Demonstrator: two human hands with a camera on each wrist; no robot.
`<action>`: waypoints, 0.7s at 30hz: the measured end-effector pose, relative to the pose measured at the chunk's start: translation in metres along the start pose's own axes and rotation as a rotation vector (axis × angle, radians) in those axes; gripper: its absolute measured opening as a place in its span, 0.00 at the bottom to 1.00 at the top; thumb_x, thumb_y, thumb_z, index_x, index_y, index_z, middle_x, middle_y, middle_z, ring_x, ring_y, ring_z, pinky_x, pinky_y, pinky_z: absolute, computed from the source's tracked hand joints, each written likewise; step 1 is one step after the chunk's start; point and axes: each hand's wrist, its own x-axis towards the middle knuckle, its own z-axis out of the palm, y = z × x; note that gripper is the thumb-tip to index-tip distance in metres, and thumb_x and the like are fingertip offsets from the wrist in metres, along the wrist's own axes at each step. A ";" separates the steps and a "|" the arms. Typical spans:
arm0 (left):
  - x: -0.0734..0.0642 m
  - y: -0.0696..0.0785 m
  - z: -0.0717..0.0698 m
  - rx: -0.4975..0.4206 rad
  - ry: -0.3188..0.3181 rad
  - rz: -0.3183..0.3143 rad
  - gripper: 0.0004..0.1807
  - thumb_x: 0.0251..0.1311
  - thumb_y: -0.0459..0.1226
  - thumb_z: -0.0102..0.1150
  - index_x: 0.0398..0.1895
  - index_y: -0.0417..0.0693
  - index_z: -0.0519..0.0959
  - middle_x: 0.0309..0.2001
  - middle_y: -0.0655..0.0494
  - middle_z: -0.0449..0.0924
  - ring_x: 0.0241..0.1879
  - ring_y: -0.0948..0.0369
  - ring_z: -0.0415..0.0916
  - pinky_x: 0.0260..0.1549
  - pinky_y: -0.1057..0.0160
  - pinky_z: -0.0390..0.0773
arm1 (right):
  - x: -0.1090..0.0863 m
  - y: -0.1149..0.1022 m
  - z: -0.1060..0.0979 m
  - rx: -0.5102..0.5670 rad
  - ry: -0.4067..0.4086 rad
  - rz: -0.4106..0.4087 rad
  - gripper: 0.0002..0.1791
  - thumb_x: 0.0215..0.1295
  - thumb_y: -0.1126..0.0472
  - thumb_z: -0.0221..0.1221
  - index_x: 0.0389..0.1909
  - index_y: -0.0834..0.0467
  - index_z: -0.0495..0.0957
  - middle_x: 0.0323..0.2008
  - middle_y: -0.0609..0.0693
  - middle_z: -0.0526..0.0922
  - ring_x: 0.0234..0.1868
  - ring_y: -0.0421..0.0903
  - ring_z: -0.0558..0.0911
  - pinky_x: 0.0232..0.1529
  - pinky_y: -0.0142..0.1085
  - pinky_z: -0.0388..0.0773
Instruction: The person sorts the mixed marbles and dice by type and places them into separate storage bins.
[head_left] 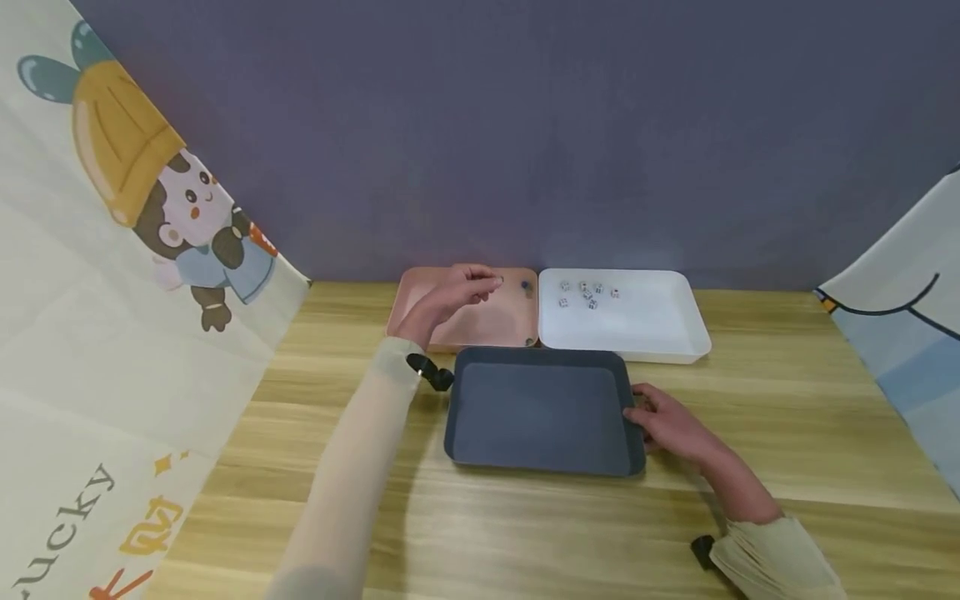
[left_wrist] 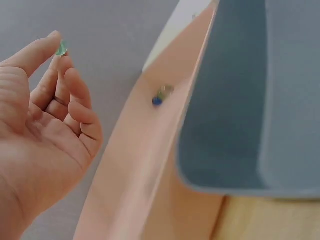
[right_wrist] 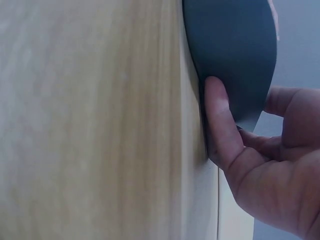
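My left hand (head_left: pixel 459 292) is over the pink tray (head_left: pixel 480 327), its thumb and fingertips pinching a small see-through green glass marble (left_wrist: pixel 61 48). The fingers cover part of that marble. Inside the pink tray, toward its right side, lie a blue marble (left_wrist: pixel 157 101) and a clear yellowish one (left_wrist: pixel 167 91) beside it. Another small marble (head_left: pixel 530 342) sits at the tray's near right corner. My right hand (head_left: pixel 670 423) grips the right wall of the dark grey tray (head_left: pixel 543 467), thumb over the rim and fingers along the outside.
A white tray (head_left: pixel 660 321) holding several white dice (head_left: pixel 588 295) adjoins the pink tray on the right. Both stand behind the dark tray on the wood-grain table (head_left: pixel 315 417). A dark grey backdrop (head_left: pixel 555 150) rises at the back, and a printed cloth (head_left: pixel 97 333) hangs at left.
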 end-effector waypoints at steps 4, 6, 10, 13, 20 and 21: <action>0.014 0.007 -0.008 0.036 0.033 -0.050 0.18 0.66 0.45 0.60 0.54 0.45 0.80 0.40 0.47 0.74 0.38 0.44 0.64 0.45 0.40 0.63 | 0.001 0.000 -0.002 0.009 -0.008 0.002 0.32 0.74 0.60 0.51 0.70 0.70 0.50 0.48 0.66 0.74 0.38 0.52 0.80 0.34 0.46 0.81; 0.021 0.010 -0.012 0.040 0.047 -0.079 0.20 0.67 0.44 0.58 0.58 0.43 0.78 0.45 0.42 0.74 0.40 0.44 0.66 0.44 0.42 0.62 | 0.002 0.000 -0.003 0.011 -0.006 0.001 0.32 0.74 0.60 0.51 0.71 0.70 0.50 0.48 0.65 0.74 0.37 0.51 0.80 0.34 0.46 0.80; 0.033 0.011 -0.014 0.052 0.048 -0.121 0.24 0.69 0.42 0.57 0.63 0.39 0.73 0.59 0.37 0.69 0.52 0.39 0.67 0.48 0.42 0.62 | 0.002 0.002 -0.003 0.006 0.010 -0.003 0.32 0.74 0.59 0.51 0.71 0.70 0.50 0.47 0.65 0.74 0.35 0.51 0.79 0.32 0.46 0.80; 0.039 0.010 -0.015 0.107 0.040 -0.163 0.23 0.68 0.43 0.57 0.62 0.42 0.74 0.61 0.41 0.69 0.58 0.38 0.65 0.51 0.41 0.63 | 0.002 0.002 -0.003 0.010 0.006 0.006 0.33 0.74 0.59 0.51 0.71 0.69 0.50 0.48 0.66 0.74 0.36 0.51 0.78 0.33 0.46 0.80; 0.054 0.007 -0.012 0.197 0.039 -0.215 0.18 0.67 0.43 0.58 0.58 0.48 0.77 0.58 0.41 0.73 0.48 0.40 0.68 0.41 0.45 0.62 | 0.001 0.002 -0.002 0.022 0.006 0.017 0.32 0.73 0.59 0.52 0.70 0.68 0.53 0.50 0.66 0.74 0.38 0.52 0.78 0.35 0.45 0.80; 0.055 0.006 -0.011 0.208 0.034 -0.217 0.18 0.67 0.43 0.58 0.58 0.48 0.77 0.57 0.40 0.73 0.44 0.41 0.68 0.39 0.45 0.62 | 0.001 0.002 -0.002 0.016 0.009 0.017 0.32 0.73 0.59 0.52 0.70 0.68 0.53 0.50 0.66 0.74 0.38 0.52 0.78 0.35 0.45 0.80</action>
